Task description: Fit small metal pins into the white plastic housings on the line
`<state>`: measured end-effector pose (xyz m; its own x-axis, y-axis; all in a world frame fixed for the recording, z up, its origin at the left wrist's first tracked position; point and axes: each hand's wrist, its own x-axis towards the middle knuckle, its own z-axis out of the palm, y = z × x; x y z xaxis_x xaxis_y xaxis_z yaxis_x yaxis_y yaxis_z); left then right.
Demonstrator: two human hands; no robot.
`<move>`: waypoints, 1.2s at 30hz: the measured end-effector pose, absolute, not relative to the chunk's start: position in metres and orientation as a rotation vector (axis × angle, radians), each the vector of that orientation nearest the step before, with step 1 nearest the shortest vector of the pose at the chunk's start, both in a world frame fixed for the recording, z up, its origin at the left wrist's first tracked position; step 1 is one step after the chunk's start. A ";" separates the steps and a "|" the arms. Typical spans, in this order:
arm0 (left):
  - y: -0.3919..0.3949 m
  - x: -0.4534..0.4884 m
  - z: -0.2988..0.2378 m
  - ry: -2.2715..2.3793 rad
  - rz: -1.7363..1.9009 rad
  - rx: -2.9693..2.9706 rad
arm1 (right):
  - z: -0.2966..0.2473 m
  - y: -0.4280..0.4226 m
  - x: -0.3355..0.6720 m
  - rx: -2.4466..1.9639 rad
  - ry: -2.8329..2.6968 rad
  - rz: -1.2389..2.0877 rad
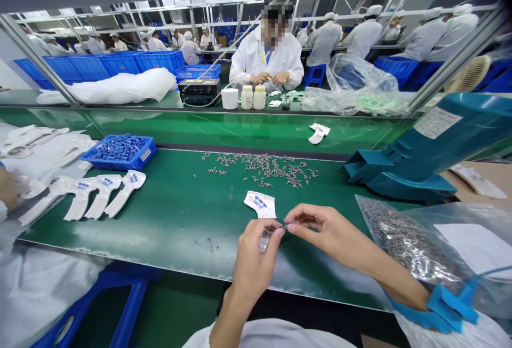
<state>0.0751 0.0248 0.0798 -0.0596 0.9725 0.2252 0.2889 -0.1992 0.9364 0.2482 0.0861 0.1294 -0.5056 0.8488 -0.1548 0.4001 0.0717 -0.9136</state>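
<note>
My left hand [258,246] and my right hand [316,223] meet over the bench, fingertips closed. Between them is a tiny metal part [285,227], pinched from both sides. Just beyond my left fingers is a white plastic shell [260,202] with blue pieces set in it. Its lower end runs behind my left hand, and I cannot tell whether that hand grips it too. Many small metal parts [272,166] lie scattered further back on the green bench [168,220]. A blue strap [436,308] circles my right wrist.
Left, several white shells [126,193] lie in a row beside a blue tray [120,150] of blue pieces. At right are a teal bin [424,145] and a clear bag [416,246] of metal parts. Another white shell [319,133] lies beyond. A co-worker [266,54] sits opposite.
</note>
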 end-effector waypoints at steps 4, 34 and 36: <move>0.022 0.076 0.083 1.408 1.322 1.522 | 0.132 0.077 0.246 -1.245 -2.019 1.196; 0.007 0.080 0.088 1.233 1.390 1.296 | 0.103 0.027 0.235 -1.027 -1.791 0.729; 0.007 0.078 0.088 1.310 1.461 1.469 | 0.107 0.025 0.233 -1.074 -1.756 0.796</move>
